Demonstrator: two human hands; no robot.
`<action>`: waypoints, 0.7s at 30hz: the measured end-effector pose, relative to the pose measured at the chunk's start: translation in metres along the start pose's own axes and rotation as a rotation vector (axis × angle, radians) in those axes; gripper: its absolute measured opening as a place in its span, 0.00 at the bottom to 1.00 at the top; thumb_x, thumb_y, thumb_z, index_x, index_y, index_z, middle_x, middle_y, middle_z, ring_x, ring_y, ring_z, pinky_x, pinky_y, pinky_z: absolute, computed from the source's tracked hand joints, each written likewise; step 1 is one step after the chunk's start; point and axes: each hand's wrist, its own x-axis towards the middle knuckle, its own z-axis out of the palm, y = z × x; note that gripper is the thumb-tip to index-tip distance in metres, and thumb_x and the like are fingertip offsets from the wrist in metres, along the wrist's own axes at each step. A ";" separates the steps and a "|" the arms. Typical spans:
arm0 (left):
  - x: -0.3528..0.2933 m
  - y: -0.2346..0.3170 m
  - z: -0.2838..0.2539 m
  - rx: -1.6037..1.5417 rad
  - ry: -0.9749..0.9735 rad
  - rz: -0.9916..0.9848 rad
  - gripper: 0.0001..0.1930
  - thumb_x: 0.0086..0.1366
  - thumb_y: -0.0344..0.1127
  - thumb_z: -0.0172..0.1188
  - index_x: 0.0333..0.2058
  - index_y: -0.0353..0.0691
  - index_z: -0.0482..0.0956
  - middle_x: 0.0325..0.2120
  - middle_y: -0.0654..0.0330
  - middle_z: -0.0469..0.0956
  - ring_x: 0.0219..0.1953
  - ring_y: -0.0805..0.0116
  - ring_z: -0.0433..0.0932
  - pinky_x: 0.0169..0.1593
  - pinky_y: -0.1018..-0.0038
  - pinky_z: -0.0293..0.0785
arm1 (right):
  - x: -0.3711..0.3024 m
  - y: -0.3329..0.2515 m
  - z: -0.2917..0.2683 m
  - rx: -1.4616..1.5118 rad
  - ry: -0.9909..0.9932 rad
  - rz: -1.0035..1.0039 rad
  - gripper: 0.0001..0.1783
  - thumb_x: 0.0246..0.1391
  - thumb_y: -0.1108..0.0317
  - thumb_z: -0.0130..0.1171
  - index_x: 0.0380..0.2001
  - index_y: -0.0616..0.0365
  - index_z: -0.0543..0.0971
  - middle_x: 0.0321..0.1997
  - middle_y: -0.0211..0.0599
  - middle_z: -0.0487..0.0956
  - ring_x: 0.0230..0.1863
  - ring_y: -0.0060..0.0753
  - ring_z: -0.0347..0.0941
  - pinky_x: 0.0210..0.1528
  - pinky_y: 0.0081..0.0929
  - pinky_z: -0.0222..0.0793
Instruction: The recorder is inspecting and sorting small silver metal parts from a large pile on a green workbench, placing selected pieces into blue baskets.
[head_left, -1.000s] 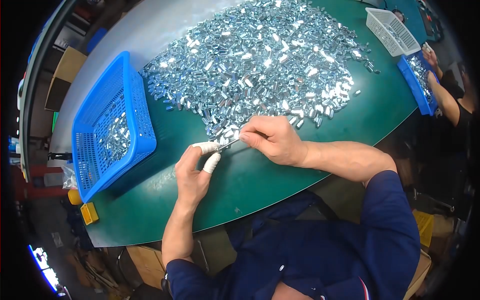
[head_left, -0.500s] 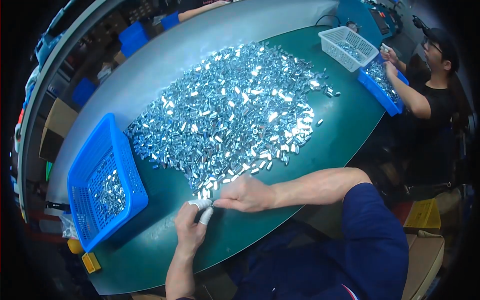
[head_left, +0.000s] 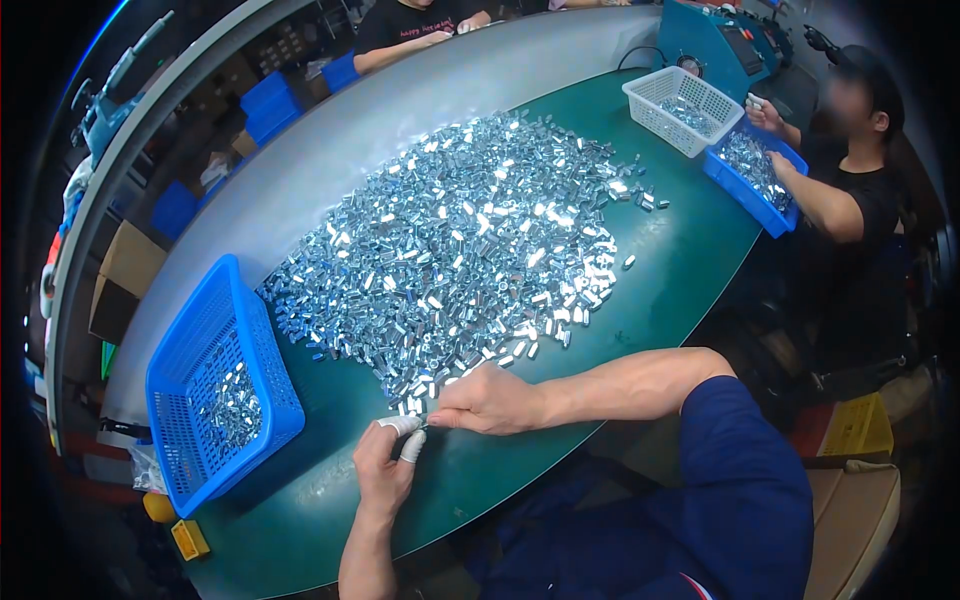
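Both my hands meet at the near edge of a large heap of small shiny metal sleeves. My left hand, with white coverings on thumb and forefinger, pinches a small metal piece, mostly hidden by the fingers. Right against it, my right hand is closed with thumb and forefinger pressed together; what lies in its grip is too small and covered to make out. Several loose sleeves lie just beyond my fingertips. To the left stands a blue perforated basket with a small pile of similar metal pieces inside.
A green tabletop with a curved edge carries the heap. At the far right, a person in black works over a blue bin beside a white basket. Another person's arms rest across the far side. A small yellow box sits at the near left.
The whole view has shifted slightly, so the table and baskets appear a little lower. My hands stay pressed together in the same pose. At right, the other person's near hand has moved apart from the far one.
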 end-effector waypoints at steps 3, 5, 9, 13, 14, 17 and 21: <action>-0.002 0.002 -0.001 0.047 0.013 0.053 0.09 0.57 0.23 0.72 0.37 0.35 0.84 0.35 0.52 0.85 0.37 0.55 0.83 0.43 0.66 0.78 | 0.000 -0.004 0.000 -0.017 -0.021 0.013 0.15 0.63 0.59 0.66 0.27 0.58 0.81 0.23 0.41 0.77 0.25 0.47 0.77 0.28 0.38 0.70; 0.002 0.005 -0.004 0.111 0.060 0.130 0.11 0.55 0.22 0.73 0.37 0.36 0.83 0.34 0.52 0.84 0.36 0.52 0.83 0.41 0.64 0.78 | 0.001 -0.005 0.001 0.048 -0.008 0.024 0.15 0.63 0.60 0.65 0.26 0.58 0.81 0.22 0.41 0.77 0.25 0.46 0.76 0.28 0.38 0.69; 0.015 0.012 -0.033 0.280 0.182 0.197 0.10 0.56 0.19 0.69 0.37 0.33 0.83 0.35 0.50 0.83 0.39 0.52 0.83 0.46 0.65 0.78 | 0.004 -0.005 -0.009 0.105 0.214 0.115 0.13 0.64 0.65 0.62 0.26 0.62 0.80 0.23 0.40 0.78 0.24 0.36 0.75 0.28 0.33 0.69; 0.033 0.015 -0.093 0.513 0.453 0.198 0.09 0.59 0.19 0.70 0.39 0.32 0.83 0.37 0.51 0.85 0.41 0.55 0.84 0.49 0.65 0.79 | 0.006 -0.007 -0.016 0.185 0.194 0.142 0.14 0.66 0.65 0.62 0.27 0.62 0.82 0.20 0.34 0.78 0.22 0.23 0.72 0.25 0.27 0.68; 0.040 0.017 -0.108 0.560 0.529 0.179 0.11 0.60 0.18 0.68 0.42 0.33 0.83 0.39 0.51 0.85 0.42 0.55 0.84 0.50 0.65 0.79 | 0.007 -0.007 -0.016 0.210 0.191 0.157 0.15 0.67 0.65 0.61 0.27 0.62 0.82 0.19 0.32 0.78 0.21 0.21 0.71 0.25 0.25 0.67; 0.055 0.029 -0.123 0.839 0.582 0.211 0.14 0.61 0.21 0.68 0.46 0.35 0.83 0.45 0.52 0.84 0.49 0.52 0.81 0.56 0.61 0.76 | 0.005 -0.009 -0.014 0.268 0.194 0.171 0.17 0.68 0.63 0.61 0.27 0.61 0.82 0.19 0.31 0.78 0.20 0.18 0.70 0.24 0.23 0.66; 0.036 0.013 -0.074 0.576 0.212 0.121 0.15 0.59 0.28 0.72 0.45 0.37 0.84 0.48 0.53 0.82 0.51 0.54 0.81 0.55 0.62 0.77 | 0.006 -0.011 -0.016 0.312 0.226 0.176 0.18 0.69 0.61 0.61 0.27 0.62 0.82 0.18 0.30 0.78 0.20 0.18 0.71 0.24 0.22 0.66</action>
